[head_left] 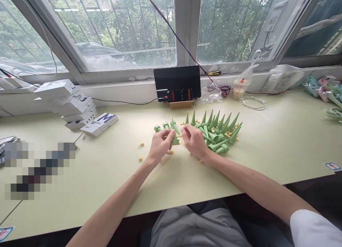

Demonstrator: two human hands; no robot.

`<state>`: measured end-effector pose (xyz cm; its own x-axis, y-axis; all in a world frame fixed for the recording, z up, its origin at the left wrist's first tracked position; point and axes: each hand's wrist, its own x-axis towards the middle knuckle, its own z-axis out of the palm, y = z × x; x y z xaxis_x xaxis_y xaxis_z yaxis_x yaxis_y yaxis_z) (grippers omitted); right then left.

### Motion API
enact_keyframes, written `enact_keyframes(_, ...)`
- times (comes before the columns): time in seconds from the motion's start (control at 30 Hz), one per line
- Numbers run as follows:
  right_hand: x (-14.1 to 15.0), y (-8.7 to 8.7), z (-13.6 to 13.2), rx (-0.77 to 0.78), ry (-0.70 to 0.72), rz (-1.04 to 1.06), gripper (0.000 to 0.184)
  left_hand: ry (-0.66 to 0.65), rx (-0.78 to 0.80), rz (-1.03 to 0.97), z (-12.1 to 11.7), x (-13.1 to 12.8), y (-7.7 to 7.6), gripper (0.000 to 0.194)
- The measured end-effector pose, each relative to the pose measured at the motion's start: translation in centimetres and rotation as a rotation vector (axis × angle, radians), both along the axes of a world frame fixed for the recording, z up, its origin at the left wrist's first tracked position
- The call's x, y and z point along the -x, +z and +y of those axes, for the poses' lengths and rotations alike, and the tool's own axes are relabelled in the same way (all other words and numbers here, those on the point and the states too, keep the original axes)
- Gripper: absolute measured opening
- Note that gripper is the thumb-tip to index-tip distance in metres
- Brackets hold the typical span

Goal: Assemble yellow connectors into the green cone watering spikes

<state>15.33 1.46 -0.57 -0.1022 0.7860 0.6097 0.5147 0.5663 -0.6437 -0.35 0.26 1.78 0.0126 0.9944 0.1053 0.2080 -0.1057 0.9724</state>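
Note:
My left hand (162, 142) is closed with thumb and fingers on a green plastic watering spike (175, 141), a cone with a wide cap, held point up. My right hand (192, 140) faces it from the right, fingers pinched at a small yellow valve (179, 136) that sits between the hands beside the spike. How far the valve goes into the spike I cannot tell. A pile of green spikes (213, 136) lies right behind my right hand, some standing upright with yellow pieces at their bases. Several more spikes (165, 125) lie just beyond my left hand.
Loose yellow pieces (140, 158) lie left of my left hand. A tablet (176, 79) with a phone (180, 95) before it stands by the window. Stacked white boxes (77, 104) are at the left. A bagged cup (239, 87) and a coiled white cable (252, 103) lie back right.

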Motion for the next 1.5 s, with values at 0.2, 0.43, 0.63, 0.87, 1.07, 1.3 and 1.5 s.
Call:
enact_keyframes(0.2,-0.1,0.0,0.1,0.016,0.001,-0.022,0.02,0.014,0.043,0.077,0.2,0.3,-0.1,0.028)
enact_keyframes(0.43,-0.3,0.3,0.0,-0.011,-0.011,-0.027,0.021,-0.07,-0.04,0.375,0.0,0.7,0.0,0.031)
enact_keyframes(0.63,-0.4,-0.1,0.2,-0.02,-0.004,-0.095,0.02,-0.189,-0.055,0.579,-0.1,0.8,-0.5,0.027)
enact_keyframes(0.87,-0.4,-0.1,0.2,-0.011,0.001,-0.139,0.022,-0.173,-0.15,0.621,-0.1,0.8,-0.6,0.028)
enact_keyframes(1.07,-0.4,-0.2,0.3,-0.003,-0.006,-0.153,0.021,-0.155,-0.187,0.603,-0.2,0.7,-0.4,0.025)
enact_keyframes(1.3,-0.7,0.1,0.6,-0.012,-0.01,-0.213,0.023,0.048,-0.265,0.477,0.0,0.8,0.2,0.018)
enact_keyframes(1.5,-0.9,0.1,0.8,0.008,-0.003,-0.291,0.017,0.147,-0.282,0.386,-0.1,0.6,0.5,0.014)
